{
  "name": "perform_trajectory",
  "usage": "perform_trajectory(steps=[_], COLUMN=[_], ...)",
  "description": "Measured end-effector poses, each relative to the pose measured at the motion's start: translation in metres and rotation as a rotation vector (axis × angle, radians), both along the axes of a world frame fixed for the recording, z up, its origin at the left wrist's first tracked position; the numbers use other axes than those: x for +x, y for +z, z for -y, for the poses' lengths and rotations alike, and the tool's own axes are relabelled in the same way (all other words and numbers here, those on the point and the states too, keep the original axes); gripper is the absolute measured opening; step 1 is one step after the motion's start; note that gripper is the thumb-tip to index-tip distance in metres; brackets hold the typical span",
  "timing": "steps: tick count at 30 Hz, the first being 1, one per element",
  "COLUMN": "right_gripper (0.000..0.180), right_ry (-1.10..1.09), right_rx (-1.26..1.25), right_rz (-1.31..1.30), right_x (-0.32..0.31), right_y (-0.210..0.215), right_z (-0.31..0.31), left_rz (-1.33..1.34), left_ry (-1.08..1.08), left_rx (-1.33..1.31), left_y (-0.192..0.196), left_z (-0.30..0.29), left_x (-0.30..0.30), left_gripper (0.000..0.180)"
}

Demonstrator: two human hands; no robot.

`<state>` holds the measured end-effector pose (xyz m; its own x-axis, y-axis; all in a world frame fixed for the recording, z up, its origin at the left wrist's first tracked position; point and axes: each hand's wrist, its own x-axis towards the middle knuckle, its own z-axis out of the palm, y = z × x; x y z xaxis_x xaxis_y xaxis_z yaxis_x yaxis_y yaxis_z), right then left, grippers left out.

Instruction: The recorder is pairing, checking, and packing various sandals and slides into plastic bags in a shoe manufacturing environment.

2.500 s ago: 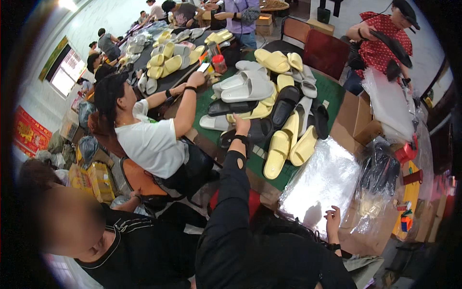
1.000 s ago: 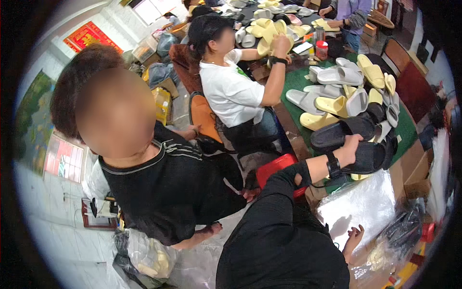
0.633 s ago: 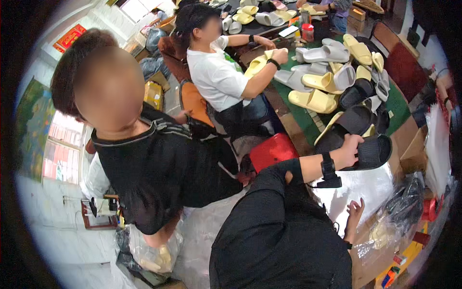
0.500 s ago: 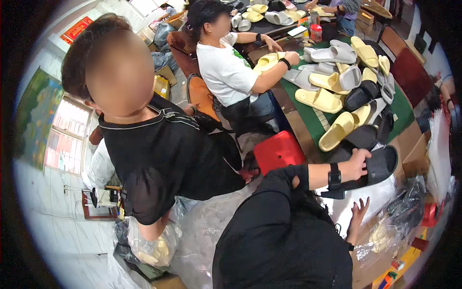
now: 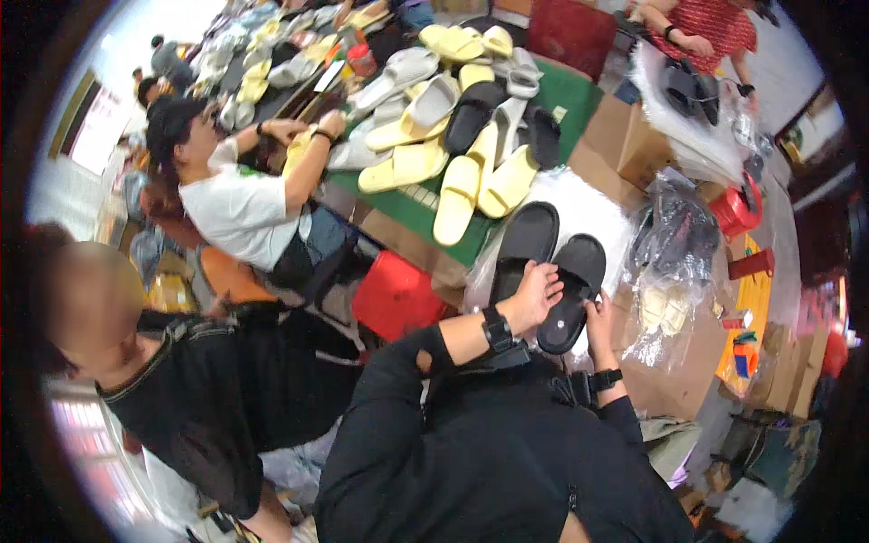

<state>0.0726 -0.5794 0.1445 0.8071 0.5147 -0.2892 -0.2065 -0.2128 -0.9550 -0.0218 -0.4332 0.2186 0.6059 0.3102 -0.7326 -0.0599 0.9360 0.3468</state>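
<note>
Two black slide sandals (image 5: 582,260), probably light, pliable and best held by their edges, are occupying mid-frame, the right hand (image 5: 599,324) grasping one, the left hand's (image 5: 538,295) hold unclear.

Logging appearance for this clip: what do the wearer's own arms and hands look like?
The left sleeve and right sleeve are black; the left has a small opening toward its end. The left hand wears no glove, with a chunky black band at its wrist; the right hand, also gloveless, has a similar dark band.
</note>
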Motion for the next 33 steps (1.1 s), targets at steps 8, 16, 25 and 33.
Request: perform_trajectory(steps=[8,16,25,33], right_gripper=[0.049,0.049,0.043,0.042], right_ry=[-0.086,-0.148,-0.253,-0.176], right_rx=[-0.105,-0.42,-0.493,-0.938], right_rz=[0.31,0.559,0.849,0.837], right_x=[0.043,0.041,0.029,0.029], right_y=[0.001,0.005,0.064,0.083], right_z=[0.002,0.001,-0.019,-0.022], left_rz=[0.181,-0.275,-0.043,0.194], left_ry=[-0.438,-1.466,-1.423,-1.381], left_rx=[0.153,1.583,2.121,2.006], left_y=[-0.007,-0.073,-0.118,-0.113], left_z=[0.004,-0.032,-0.037,-0.046], left_x=[0.023,-0.031,-0.056,-0.047], left_gripper=[0.078,0.043,0.047,0.065])
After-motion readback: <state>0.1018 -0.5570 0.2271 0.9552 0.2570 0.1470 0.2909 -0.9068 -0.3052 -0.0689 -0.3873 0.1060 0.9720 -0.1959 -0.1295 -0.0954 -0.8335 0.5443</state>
